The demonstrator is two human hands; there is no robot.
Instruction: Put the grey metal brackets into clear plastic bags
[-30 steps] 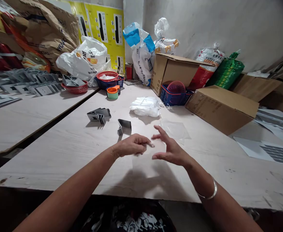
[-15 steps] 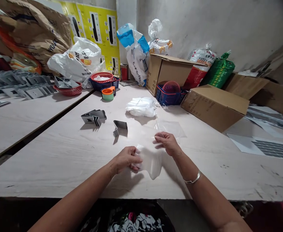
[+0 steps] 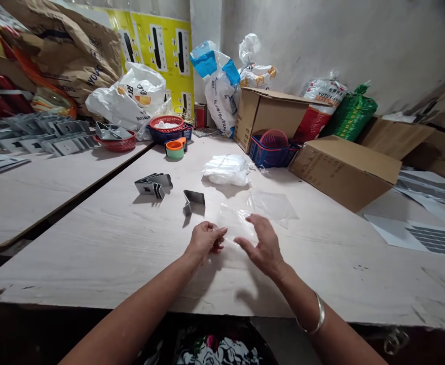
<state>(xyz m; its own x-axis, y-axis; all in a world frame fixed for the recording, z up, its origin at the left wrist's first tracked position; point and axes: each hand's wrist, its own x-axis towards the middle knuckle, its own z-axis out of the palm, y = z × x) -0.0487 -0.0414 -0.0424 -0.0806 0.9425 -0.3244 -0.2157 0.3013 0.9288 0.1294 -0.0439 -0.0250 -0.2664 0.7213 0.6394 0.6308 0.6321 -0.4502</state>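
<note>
A clear plastic bag [image 3: 234, 219] is pinched at its left edge between the thumb and fingers of my left hand [image 3: 206, 240]. At the bag's right side, my right hand [image 3: 263, 244] has its thumb and fingers spread apart in a wide curve, gripping nothing. Just beyond the hands lies another flat clear bag [image 3: 275, 204], and behind it a stack of white plastic bags [image 3: 226, 169]. One bent grey metal bracket [image 3: 194, 201] stands to the left of the bags. Further left, several like it form a nested group of brackets [image 3: 153, 185].
Many grey metal pieces [image 3: 47, 134] and a red basket [image 3: 116, 142] sit on the left table. A roll of green tape [image 3: 174, 151] stands near the back. Blue baskets [image 3: 270, 152] and cardboard boxes [image 3: 344, 170] line the back right; striped sheets [image 3: 435, 234] lie at right.
The bag in my left hand has swung up and away from me. My right hand has come lower, and its fingers have spread from a near pinch. The view has shifted slightly.
</note>
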